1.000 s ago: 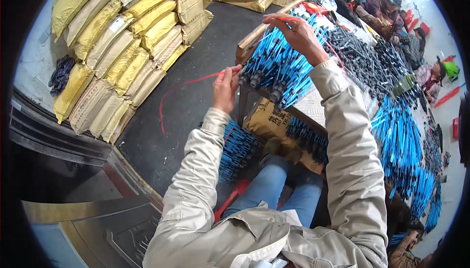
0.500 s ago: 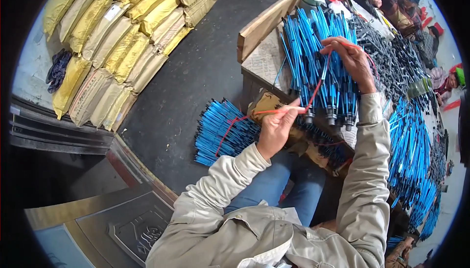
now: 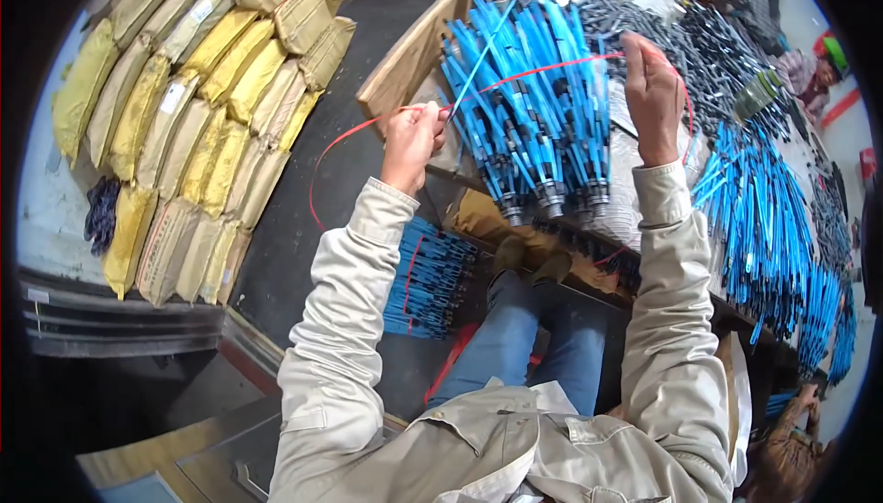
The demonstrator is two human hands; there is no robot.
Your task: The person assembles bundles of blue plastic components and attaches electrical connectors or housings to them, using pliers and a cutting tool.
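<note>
A red plastic strip (image 3: 543, 69) is stretched across the top of a bundle of blue rods with black ends (image 3: 538, 135) on the table. My left hand (image 3: 412, 146) is closed on the strip at the bundle's left side, with a loose tail curving down beside it. At the right side, my right hand (image 3: 655, 103) pinches the strip's other stretch, and an end hangs past the wrist. One thin blue rod (image 3: 483, 57) slants across the bundle, its lower end close to my left fingers. Whether those fingers touch it, I cannot tell.
More blue rods (image 3: 759, 227) lie at the right, beside many black parts (image 3: 713, 52). A wooden board (image 3: 414, 48) edges the table. Tied blue rods (image 3: 432, 273) rest on the floor. Stacked sacks (image 3: 230, 89) stand left; other people sit across the table.
My left hand has moved left and up, drawing the strip across the rods. My right hand stays near the bundle's right side. The whole view has shifted.
</note>
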